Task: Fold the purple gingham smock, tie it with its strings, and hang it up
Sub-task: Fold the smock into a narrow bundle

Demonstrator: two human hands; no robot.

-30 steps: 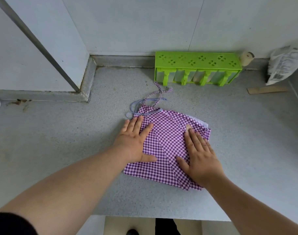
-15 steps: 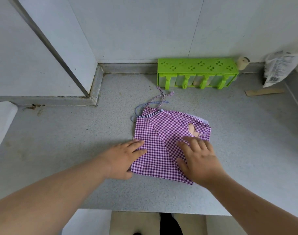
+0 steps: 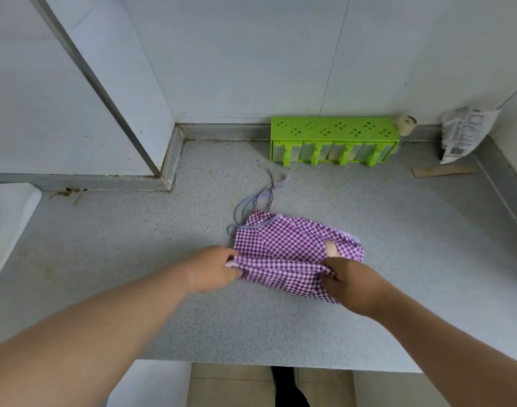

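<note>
Purple gingham smock [image 3: 289, 245] folded into a compact bundle on the grey tabletop [image 3: 134, 259], near edge lifted and bunched, strings [image 3: 258, 198] trailing loose from its far-left corner

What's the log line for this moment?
stage: folding | left hand: grips smock near edge | right hand: grips same | strings: untied

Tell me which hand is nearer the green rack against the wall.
Right. The right hand grips the smock almost straight below the green rack; the left hand grips its other side, farther left.
</note>
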